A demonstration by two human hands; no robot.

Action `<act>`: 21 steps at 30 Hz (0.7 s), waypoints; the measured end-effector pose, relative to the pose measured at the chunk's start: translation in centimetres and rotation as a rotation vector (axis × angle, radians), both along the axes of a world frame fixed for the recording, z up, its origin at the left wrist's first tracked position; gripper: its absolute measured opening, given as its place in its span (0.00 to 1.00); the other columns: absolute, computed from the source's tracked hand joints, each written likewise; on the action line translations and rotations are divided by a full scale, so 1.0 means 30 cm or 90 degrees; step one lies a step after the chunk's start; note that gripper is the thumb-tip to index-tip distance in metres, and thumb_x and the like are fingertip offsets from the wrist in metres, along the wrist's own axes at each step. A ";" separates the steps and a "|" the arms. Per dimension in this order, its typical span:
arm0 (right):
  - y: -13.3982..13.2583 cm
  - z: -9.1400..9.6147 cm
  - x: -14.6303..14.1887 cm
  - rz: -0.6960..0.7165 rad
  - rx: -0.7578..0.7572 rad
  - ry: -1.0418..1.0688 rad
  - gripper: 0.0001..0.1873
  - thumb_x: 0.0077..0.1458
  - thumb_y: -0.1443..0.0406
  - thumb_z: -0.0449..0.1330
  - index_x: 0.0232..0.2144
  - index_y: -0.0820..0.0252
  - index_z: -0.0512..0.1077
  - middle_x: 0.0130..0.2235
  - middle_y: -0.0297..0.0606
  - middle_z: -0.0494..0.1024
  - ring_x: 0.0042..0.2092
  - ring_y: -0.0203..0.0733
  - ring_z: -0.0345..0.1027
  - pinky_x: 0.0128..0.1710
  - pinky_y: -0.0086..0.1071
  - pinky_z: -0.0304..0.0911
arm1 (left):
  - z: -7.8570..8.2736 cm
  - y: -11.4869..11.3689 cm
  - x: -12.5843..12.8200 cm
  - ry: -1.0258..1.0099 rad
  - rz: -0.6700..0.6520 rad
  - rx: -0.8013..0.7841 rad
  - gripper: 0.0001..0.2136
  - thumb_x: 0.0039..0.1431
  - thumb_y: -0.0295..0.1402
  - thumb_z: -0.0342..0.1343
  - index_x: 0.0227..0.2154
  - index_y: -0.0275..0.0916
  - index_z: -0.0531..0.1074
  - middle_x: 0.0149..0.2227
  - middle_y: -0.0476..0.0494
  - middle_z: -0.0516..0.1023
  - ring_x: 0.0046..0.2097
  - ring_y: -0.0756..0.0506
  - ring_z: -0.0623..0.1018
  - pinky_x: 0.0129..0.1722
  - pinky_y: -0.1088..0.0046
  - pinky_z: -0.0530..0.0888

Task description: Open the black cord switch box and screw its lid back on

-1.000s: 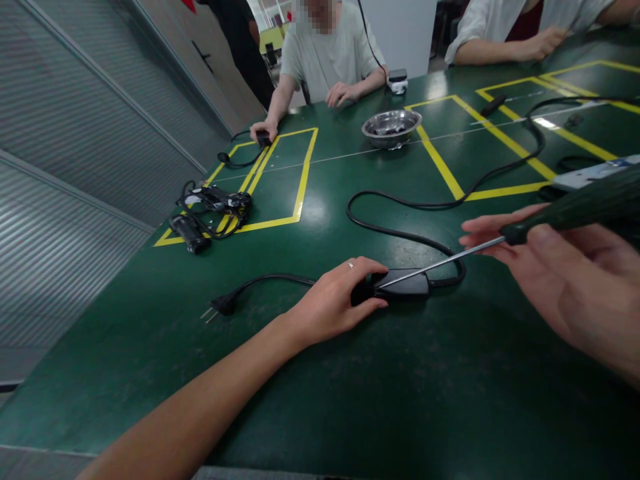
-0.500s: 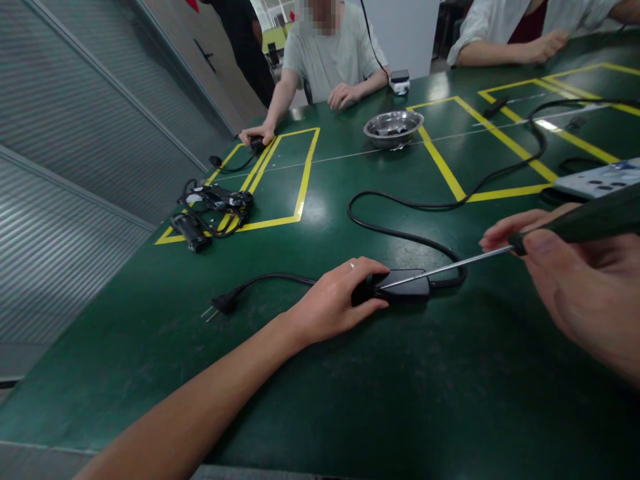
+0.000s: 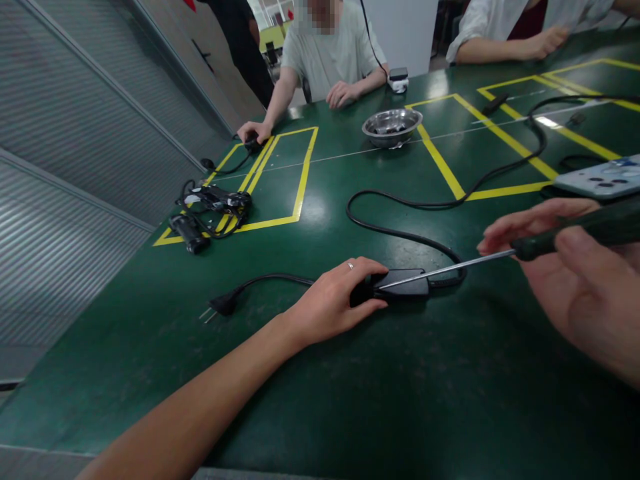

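**Two hands work a screwdriver on a power adapter at a green worktop**

The left hand (image 3: 340, 297), a ring on one finger, lies near the middle of the worktop (image 3: 380, 400). Its fingers and thumb grasp the left end of a black power adapter (image 3: 406, 283), which lies flat. The right hand (image 3: 575, 293), at the right edge, is clenched around the dark handle of a long screwdriver (image 3: 505, 255). The thin metal shaft slants down and left, and its tip touches the top of the adapter.

A black cable (image 3: 400, 233) loops from the adapter's right end toward the far right. Another lead runs left to a two-pin plug (image 3: 220, 305).

Farther off, a steel bowl (image 3: 391, 125) stands among yellow floor-tape lines. A tangle of black devices (image 3: 210, 210) lies at far left. A co-worker's hand (image 3: 253, 130) rests on a small black part beyond it.
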State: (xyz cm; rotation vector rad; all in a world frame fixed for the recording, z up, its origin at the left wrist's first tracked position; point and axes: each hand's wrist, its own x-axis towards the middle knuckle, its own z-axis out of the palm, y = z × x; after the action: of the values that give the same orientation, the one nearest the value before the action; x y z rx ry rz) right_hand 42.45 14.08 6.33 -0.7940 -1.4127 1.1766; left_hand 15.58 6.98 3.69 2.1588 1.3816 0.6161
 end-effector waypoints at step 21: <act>0.200 -0.041 0.110 -0.098 0.038 -0.851 0.26 0.56 0.47 0.53 0.40 0.62 0.76 0.31 0.44 0.77 0.31 0.45 0.69 0.30 0.39 0.60 | 0.022 -0.004 0.050 0.146 -0.025 0.097 0.20 0.64 0.35 0.54 0.57 0.40 0.60 0.55 0.38 0.70 0.54 0.40 0.71 0.54 0.57 0.70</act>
State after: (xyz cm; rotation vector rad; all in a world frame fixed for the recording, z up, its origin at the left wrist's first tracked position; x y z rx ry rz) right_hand 45.76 20.08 5.09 -1.7597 -2.3312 0.3703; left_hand 17.07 6.86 4.35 2.4351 1.4456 0.4843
